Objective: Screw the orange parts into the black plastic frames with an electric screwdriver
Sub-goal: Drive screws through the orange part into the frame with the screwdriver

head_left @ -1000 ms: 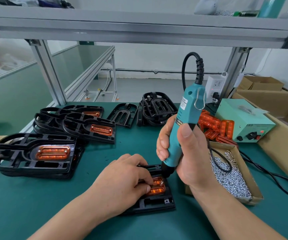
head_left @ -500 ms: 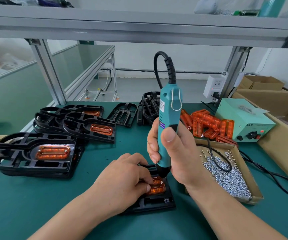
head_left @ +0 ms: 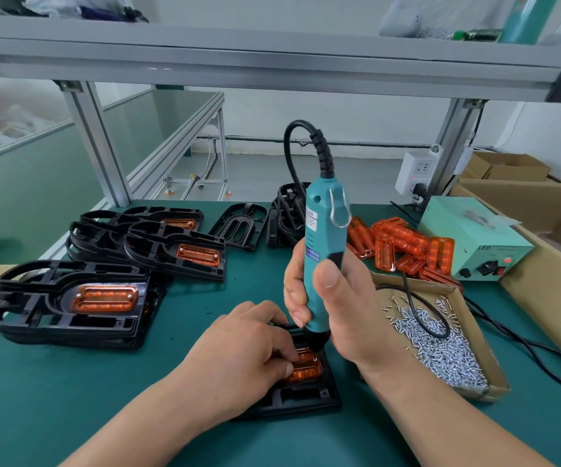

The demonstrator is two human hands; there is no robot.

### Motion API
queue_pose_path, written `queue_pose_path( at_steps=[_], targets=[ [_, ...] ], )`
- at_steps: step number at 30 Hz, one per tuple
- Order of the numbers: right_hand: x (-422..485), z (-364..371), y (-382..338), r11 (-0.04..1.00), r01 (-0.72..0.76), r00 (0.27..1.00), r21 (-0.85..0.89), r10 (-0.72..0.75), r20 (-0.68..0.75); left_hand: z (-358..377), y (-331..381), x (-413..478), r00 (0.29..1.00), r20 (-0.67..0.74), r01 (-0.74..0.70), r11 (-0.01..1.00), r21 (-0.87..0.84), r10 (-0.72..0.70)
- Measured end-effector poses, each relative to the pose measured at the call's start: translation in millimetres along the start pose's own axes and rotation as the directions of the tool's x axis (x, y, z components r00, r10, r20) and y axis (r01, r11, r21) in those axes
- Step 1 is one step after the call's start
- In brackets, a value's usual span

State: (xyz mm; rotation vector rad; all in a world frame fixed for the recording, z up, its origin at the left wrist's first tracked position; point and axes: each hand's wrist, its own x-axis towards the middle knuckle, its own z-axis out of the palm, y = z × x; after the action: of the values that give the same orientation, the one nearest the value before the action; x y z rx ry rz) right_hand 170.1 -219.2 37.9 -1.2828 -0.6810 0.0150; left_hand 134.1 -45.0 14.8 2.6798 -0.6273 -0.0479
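Right hand (head_left: 336, 308) clamped round upright electric screwdriver (head_left: 322, 251), tip on orange part (head_left: 306, 369); left hand (head_left: 245, 345) pinches that part in black frame (head_left: 306, 399), near bench (head_left: 70, 416) front edge.

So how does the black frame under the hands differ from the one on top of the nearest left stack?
The frame under the hands lies alone on the green mat; the stack frame rests on other frames. The left hand holds the first one's orange part and the screwdriver in the right hand stands on it; nothing touches the stack frame. Both are black and carry an orange part.
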Motion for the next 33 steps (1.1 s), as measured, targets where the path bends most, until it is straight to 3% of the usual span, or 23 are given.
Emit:
queue_pose_path(
  at_steps=[3,7,15,22,27,33],
  targets=[
    [2,1,-6,0.999,0.037,0.999,0.031,-0.036,-0.035,-1,0,0,1.000,0.006,-0.006,1.000,0.001,0.006],
    [8,-10,-26,0.960,0.180,0.977,0.212,-0.150,-0.149,-2,1,0,1.000,0.004,-0.027,1.000,0.015,0.027],
    [-4,-74,-42,0.956,0.265,0.823,0.126,-0.156,-0.546,-8,1,-2,0.998,0.029,-0.059,0.996,0.060,0.057],
    [-10,-105,-37,0.939,0.317,0.717,0.132,-0.147,-0.681,-13,5,0,0.992,-0.114,-0.067,0.996,-0.050,0.061],
    [-10,-116,-29,0.923,0.365,0.616,0.120,-0.143,-0.775,-14,41,16,0.960,-0.212,-0.200,0.978,-0.058,0.184],
    [-10,-123,-29,0.900,0.408,0.519,0.154,-0.090,-0.850,-3,92,54,0.922,-0.036,-0.371,0.908,0.197,0.385]
  ],
)
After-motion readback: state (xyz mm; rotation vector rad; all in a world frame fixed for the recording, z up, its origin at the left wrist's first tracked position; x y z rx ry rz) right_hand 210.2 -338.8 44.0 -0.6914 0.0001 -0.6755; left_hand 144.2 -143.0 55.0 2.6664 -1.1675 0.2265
